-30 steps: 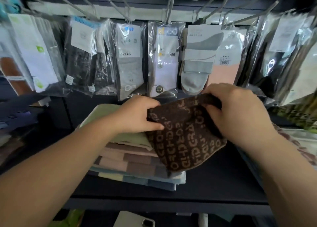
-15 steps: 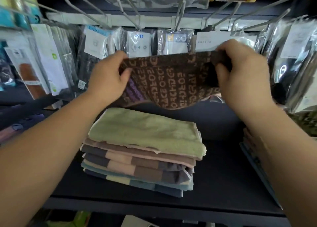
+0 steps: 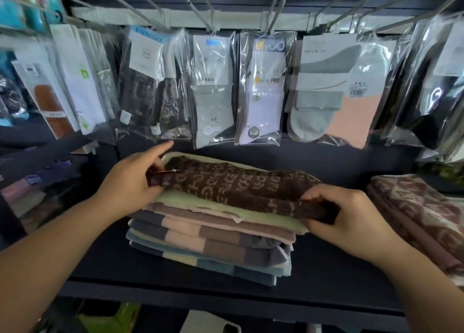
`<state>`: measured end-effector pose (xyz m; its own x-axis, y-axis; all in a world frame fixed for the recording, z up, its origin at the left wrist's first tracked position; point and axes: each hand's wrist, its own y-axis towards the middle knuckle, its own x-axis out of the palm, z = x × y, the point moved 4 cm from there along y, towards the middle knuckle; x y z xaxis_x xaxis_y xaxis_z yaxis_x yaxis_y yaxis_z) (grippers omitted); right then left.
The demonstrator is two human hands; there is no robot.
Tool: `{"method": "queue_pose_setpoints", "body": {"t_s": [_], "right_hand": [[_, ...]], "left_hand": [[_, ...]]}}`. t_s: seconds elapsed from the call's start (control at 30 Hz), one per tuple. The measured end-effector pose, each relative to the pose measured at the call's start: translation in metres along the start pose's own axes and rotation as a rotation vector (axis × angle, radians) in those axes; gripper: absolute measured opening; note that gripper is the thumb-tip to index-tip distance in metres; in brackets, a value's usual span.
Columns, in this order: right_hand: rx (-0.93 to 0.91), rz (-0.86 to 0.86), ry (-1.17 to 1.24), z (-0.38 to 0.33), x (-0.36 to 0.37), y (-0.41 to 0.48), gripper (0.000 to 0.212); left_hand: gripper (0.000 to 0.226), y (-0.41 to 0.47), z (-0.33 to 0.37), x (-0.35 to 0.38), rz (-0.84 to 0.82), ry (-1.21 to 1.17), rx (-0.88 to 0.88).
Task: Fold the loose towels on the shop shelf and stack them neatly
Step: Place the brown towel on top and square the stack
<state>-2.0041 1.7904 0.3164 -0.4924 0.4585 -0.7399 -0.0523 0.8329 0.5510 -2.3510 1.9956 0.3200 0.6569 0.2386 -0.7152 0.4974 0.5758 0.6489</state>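
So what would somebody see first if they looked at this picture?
Most likely the brown towel with letters all over it, lying on top of the stack of folded towels in the middle of the dark shelf. The left hand pinches its left end and the right hand grips its right end. Behind them, packets of socks hang in a row from hooks.

Hanging sock packs [image 3: 258,86] crowd the space just above towel stack [image 3: 208,242]. Bare shelf [image 3: 326,270] right of stack up to patterned towel pile [image 3: 414,207], plus front strip.
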Motion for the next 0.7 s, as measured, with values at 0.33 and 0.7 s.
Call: {"method": "queue_pose_setpoints", "body": {"t_s": [0.33,0.7], "right_hand": [[0.493,-0.091,0.057,0.011,-0.002,-0.022,0.058],[0.858,0.165,0.809,0.020,0.007,0.001,0.029]], "left_hand": [[0.074,-0.046,-0.006,0.002,-0.037,0.045,-0.009],[0.023,-0.049,-0.023,0.004,0.050,-1.056,-1.055]]}}
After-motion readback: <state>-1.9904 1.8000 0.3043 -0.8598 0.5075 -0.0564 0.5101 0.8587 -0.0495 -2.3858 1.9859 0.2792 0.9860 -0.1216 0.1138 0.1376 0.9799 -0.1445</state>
